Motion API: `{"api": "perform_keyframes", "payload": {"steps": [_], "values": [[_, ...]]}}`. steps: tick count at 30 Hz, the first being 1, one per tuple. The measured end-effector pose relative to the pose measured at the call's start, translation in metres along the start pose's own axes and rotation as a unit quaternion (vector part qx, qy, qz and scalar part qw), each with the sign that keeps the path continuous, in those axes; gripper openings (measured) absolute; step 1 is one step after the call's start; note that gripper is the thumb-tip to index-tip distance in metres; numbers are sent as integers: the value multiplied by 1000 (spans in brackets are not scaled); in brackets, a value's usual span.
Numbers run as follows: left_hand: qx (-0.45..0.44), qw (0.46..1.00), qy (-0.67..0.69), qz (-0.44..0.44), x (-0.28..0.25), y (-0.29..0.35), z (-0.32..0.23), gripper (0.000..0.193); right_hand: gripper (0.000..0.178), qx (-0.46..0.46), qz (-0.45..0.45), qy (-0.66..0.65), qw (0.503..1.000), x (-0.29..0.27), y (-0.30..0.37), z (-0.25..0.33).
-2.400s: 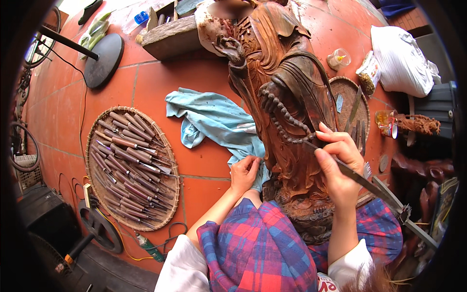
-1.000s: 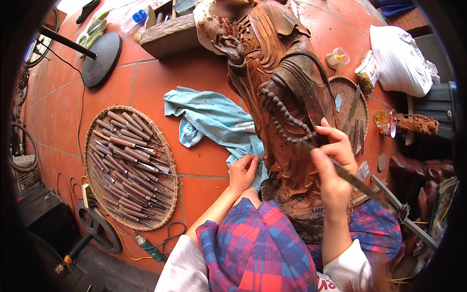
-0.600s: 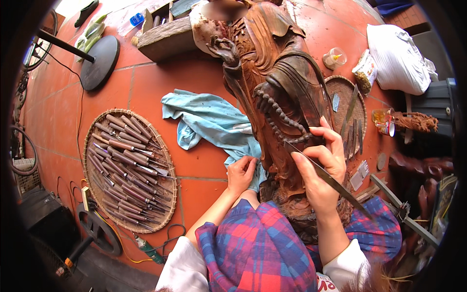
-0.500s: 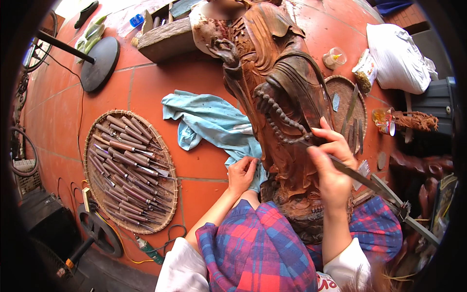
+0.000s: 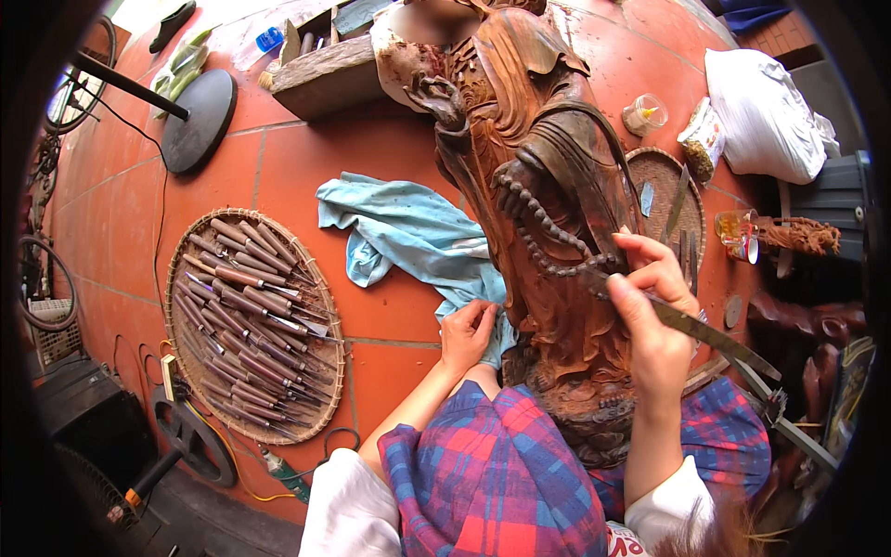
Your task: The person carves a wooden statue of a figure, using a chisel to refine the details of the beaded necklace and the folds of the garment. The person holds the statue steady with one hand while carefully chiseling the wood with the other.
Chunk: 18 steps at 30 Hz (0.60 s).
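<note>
A carved brown wooden statue (image 5: 524,176) of a robed figure with a string of beads (image 5: 557,227) lies in front of me. My right hand (image 5: 654,302) is closed round a long flat metal file (image 5: 715,342). The fingertips are beside the lower end of the beads, and the file's far end slants down to the right. The tip toward the statue is hard to make out. My left hand (image 5: 467,336) is curled shut at the statue's left side, against a light blue cloth (image 5: 413,227). What its fingers hold, if anything, is hidden.
On the left, a round woven tray (image 5: 176,367) holds many wooden-handled chisels (image 5: 251,325). A smaller woven tray (image 5: 661,167) with flat metal tools lies right of the statue. Beyond are a clear jar (image 5: 644,113), a white sack (image 5: 766,116) and a wooden box (image 5: 334,79).
My right hand has shifted slightly right and down with the file, which now shows its broader face. My left hand keeps its place by the cloth. The whole view has shifted a little.
</note>
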<state>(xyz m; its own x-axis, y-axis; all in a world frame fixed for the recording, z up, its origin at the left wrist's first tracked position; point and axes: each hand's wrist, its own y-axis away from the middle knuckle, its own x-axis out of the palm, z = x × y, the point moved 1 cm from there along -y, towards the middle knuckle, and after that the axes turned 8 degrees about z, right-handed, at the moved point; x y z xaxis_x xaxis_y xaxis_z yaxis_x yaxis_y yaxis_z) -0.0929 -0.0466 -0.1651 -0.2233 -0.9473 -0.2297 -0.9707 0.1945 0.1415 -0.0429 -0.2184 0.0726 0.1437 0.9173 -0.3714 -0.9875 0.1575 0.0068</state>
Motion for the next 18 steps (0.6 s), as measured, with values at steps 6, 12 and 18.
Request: {"api": "perform_keyframes", "payload": {"steps": [6,12,18], "values": [[2,1000,10,2,1,0,-1,10,15,71,-9,-58,996,-11,-9,4],[10,1000,-7,-1,1,0,-2,10,14,-1,27,123,992,6,-9,20],[-12,999,-21,21,-1,0,-3,12,15,78,5,-13,997,-11,-17,15]]}}
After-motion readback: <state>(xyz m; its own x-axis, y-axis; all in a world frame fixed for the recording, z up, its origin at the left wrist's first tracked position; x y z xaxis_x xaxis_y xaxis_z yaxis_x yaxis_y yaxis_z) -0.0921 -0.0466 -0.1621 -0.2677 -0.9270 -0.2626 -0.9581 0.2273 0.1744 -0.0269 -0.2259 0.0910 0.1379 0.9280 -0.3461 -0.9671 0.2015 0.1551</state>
